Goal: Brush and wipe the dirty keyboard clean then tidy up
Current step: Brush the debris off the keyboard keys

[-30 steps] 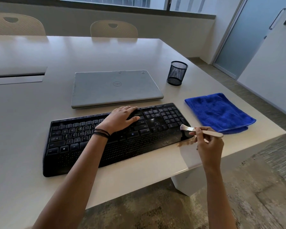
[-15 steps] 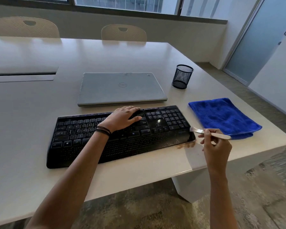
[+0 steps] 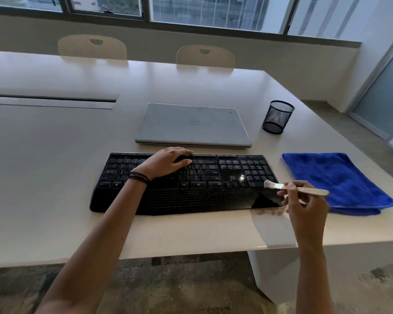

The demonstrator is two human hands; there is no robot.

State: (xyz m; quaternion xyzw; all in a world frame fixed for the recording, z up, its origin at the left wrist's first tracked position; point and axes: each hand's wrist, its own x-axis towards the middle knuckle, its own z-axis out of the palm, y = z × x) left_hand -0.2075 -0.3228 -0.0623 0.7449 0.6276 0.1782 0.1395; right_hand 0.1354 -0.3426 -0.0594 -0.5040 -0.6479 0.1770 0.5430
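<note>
**A:** Where is the keyboard (image 3: 202, 198) lying?

**B:** It is lying flat on the worktop (image 3: 55, 177), close to the near edge. A closed laptop (image 3: 191, 125) is sitting just beyond it on the far side.

**A:** What is the right grip (image 3: 304, 200) doing?

**B:** It is pinching the brush (image 3: 279, 186) by the handle, with the fingers curled round it. The handle is pointing right, toward the blue cloth (image 3: 336, 180). The bristles are pointing left over the keyboard's near right corner, but I cannot tell whether they are touching it.

**A:** And the left grip (image 3: 166, 162)?

**B:** It is resting spread on the middle keys, fingers straight, holding nothing.

**A:** Anything else?

**B:** Brownish crumbs (image 3: 268, 211) are lying on the worktop just beside that corner, under the right grip. The folded cloth is lying right of the keyboard, apart from it. A black mesh cup (image 3: 277, 117) is standing to the right of the laptop.
</note>
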